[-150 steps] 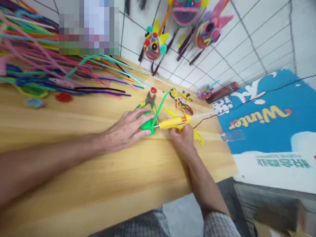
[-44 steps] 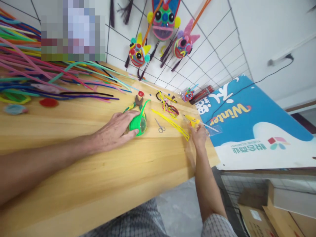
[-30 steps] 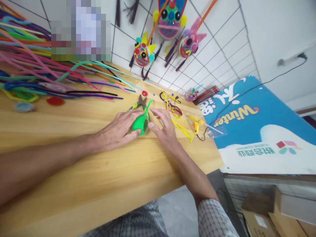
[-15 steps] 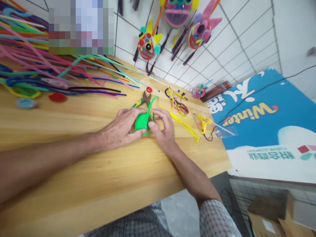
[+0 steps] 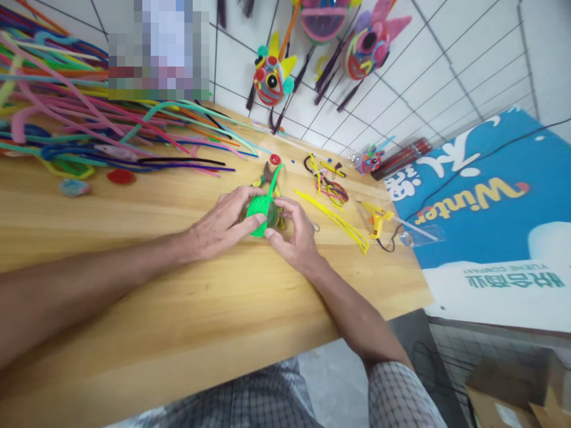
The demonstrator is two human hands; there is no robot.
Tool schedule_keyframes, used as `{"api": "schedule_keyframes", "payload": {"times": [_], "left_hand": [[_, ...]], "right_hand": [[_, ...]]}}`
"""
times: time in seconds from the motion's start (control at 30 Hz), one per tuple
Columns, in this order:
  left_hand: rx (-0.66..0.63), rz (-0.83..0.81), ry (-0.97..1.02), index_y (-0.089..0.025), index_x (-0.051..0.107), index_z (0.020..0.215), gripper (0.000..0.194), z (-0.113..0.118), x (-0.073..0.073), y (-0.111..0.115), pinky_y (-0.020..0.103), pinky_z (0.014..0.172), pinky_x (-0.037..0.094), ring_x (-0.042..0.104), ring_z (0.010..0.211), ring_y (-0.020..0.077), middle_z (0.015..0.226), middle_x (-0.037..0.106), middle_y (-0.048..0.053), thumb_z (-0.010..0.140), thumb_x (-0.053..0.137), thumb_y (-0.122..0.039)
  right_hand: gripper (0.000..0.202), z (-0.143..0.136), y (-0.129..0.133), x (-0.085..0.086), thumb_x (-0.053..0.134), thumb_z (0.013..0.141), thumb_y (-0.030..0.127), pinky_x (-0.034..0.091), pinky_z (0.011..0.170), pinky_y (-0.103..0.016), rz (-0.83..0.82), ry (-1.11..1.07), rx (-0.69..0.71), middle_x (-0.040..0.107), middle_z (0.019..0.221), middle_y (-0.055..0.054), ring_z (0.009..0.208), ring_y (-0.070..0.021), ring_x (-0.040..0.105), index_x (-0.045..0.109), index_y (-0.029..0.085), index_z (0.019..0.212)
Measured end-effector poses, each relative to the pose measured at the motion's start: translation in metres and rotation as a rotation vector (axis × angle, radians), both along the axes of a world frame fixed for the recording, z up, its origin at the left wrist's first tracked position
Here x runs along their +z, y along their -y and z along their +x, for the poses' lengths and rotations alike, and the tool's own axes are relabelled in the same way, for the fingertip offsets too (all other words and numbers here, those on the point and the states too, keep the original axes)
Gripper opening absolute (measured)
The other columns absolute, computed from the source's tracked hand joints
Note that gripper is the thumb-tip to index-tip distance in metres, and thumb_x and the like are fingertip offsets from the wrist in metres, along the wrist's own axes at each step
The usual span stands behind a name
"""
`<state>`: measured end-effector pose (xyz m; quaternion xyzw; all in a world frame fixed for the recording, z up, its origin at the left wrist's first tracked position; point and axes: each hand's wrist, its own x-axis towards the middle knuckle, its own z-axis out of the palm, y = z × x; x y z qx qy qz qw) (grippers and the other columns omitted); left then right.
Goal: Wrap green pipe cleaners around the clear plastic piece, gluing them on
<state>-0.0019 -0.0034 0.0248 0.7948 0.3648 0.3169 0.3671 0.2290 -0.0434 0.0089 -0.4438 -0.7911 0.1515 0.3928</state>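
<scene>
A small clear round plastic piece (image 5: 273,215) is wrapped in side-by-side turns of green pipe cleaner (image 5: 257,208), whose loose end sticks up and away from me. My left hand (image 5: 225,220) grips its left side, thumb pressed on the green turns. On the right, my right hand (image 5: 294,235) curls its fingers around the piece, thumb at the near edge of the green band. Just behind lie pliers (image 5: 267,173) with green and yellow handles, partly hidden by my hands, and a red cap (image 5: 275,159).
Many coloured pipe cleaners (image 5: 147,128) are heaped at the left. Yellow pipe cleaners (image 5: 341,223) and a yellow glue gun (image 5: 379,220) with a cord lie to the right. Decorated animal heads (image 5: 272,80) hang on the white grid (image 5: 428,71) behind the table (image 5: 214,309).
My right thumb has shifted down to the near edge of the green band. The loose green end stands straighter. The whole view has shifted slightly, with things appearing further right.
</scene>
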Motion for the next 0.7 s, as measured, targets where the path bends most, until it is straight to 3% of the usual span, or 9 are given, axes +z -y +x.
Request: {"api": "schedule_keyframes", "payload": {"times": [0.2,0.37,0.53,0.7], "left_hand": [[0.008,-0.016,-0.017,-0.016,0.052,0.143,0.06,0.0006,0.0008,-0.001,0.052,0.104,0.055,0.066,0.117,0.0327,0.127,0.07,0.014,0.101,0.046,-0.057],[0.02,-0.006,0.034,-0.024,0.056,0.137,0.051,-0.0005,-0.002,-0.0021,0.047,0.097,0.057,0.069,0.111,0.0319,0.114,0.072,0.008,0.099,0.055,-0.058],[0.012,-0.014,0.045,-0.025,0.055,0.137,0.051,-0.0011,-0.0016,-0.0014,0.047,0.098,0.057,0.069,0.109,0.0314,0.116,0.071,0.008,0.099,0.055,-0.058],[0.001,0.001,0.035,-0.024,0.051,0.139,0.052,-0.0012,-0.0063,-0.0019,0.052,0.107,0.055,0.067,0.12,0.0332,0.132,0.07,0.012,0.1,0.051,-0.058]], "right_hand": [[0.055,0.0003,0.0002,-0.0002,0.073,0.1,0.041,0.063,0.109,-0.051,0.009,0.016,0.006,0.065,0.153,-0.015,0.143,-0.031,0.064,0.052,0.028,0.15],[0.054,-0.0019,0.0013,0.0009,0.073,0.1,0.041,0.063,0.109,-0.053,0.028,0.016,0.012,0.066,0.151,-0.016,0.143,-0.0318,0.063,0.053,0.027,0.147],[0.054,-0.0032,0.0018,0.0019,0.074,0.099,0.04,0.062,0.11,-0.053,0.011,0.012,0.007,0.066,0.151,-0.016,0.144,-0.0324,0.063,0.053,0.027,0.147],[0.055,-0.0035,0.0025,0.0027,0.075,0.098,0.038,0.062,0.109,-0.054,0.039,0.016,0.012,0.066,0.151,-0.017,0.142,-0.0325,0.064,0.053,0.028,0.147]]}}
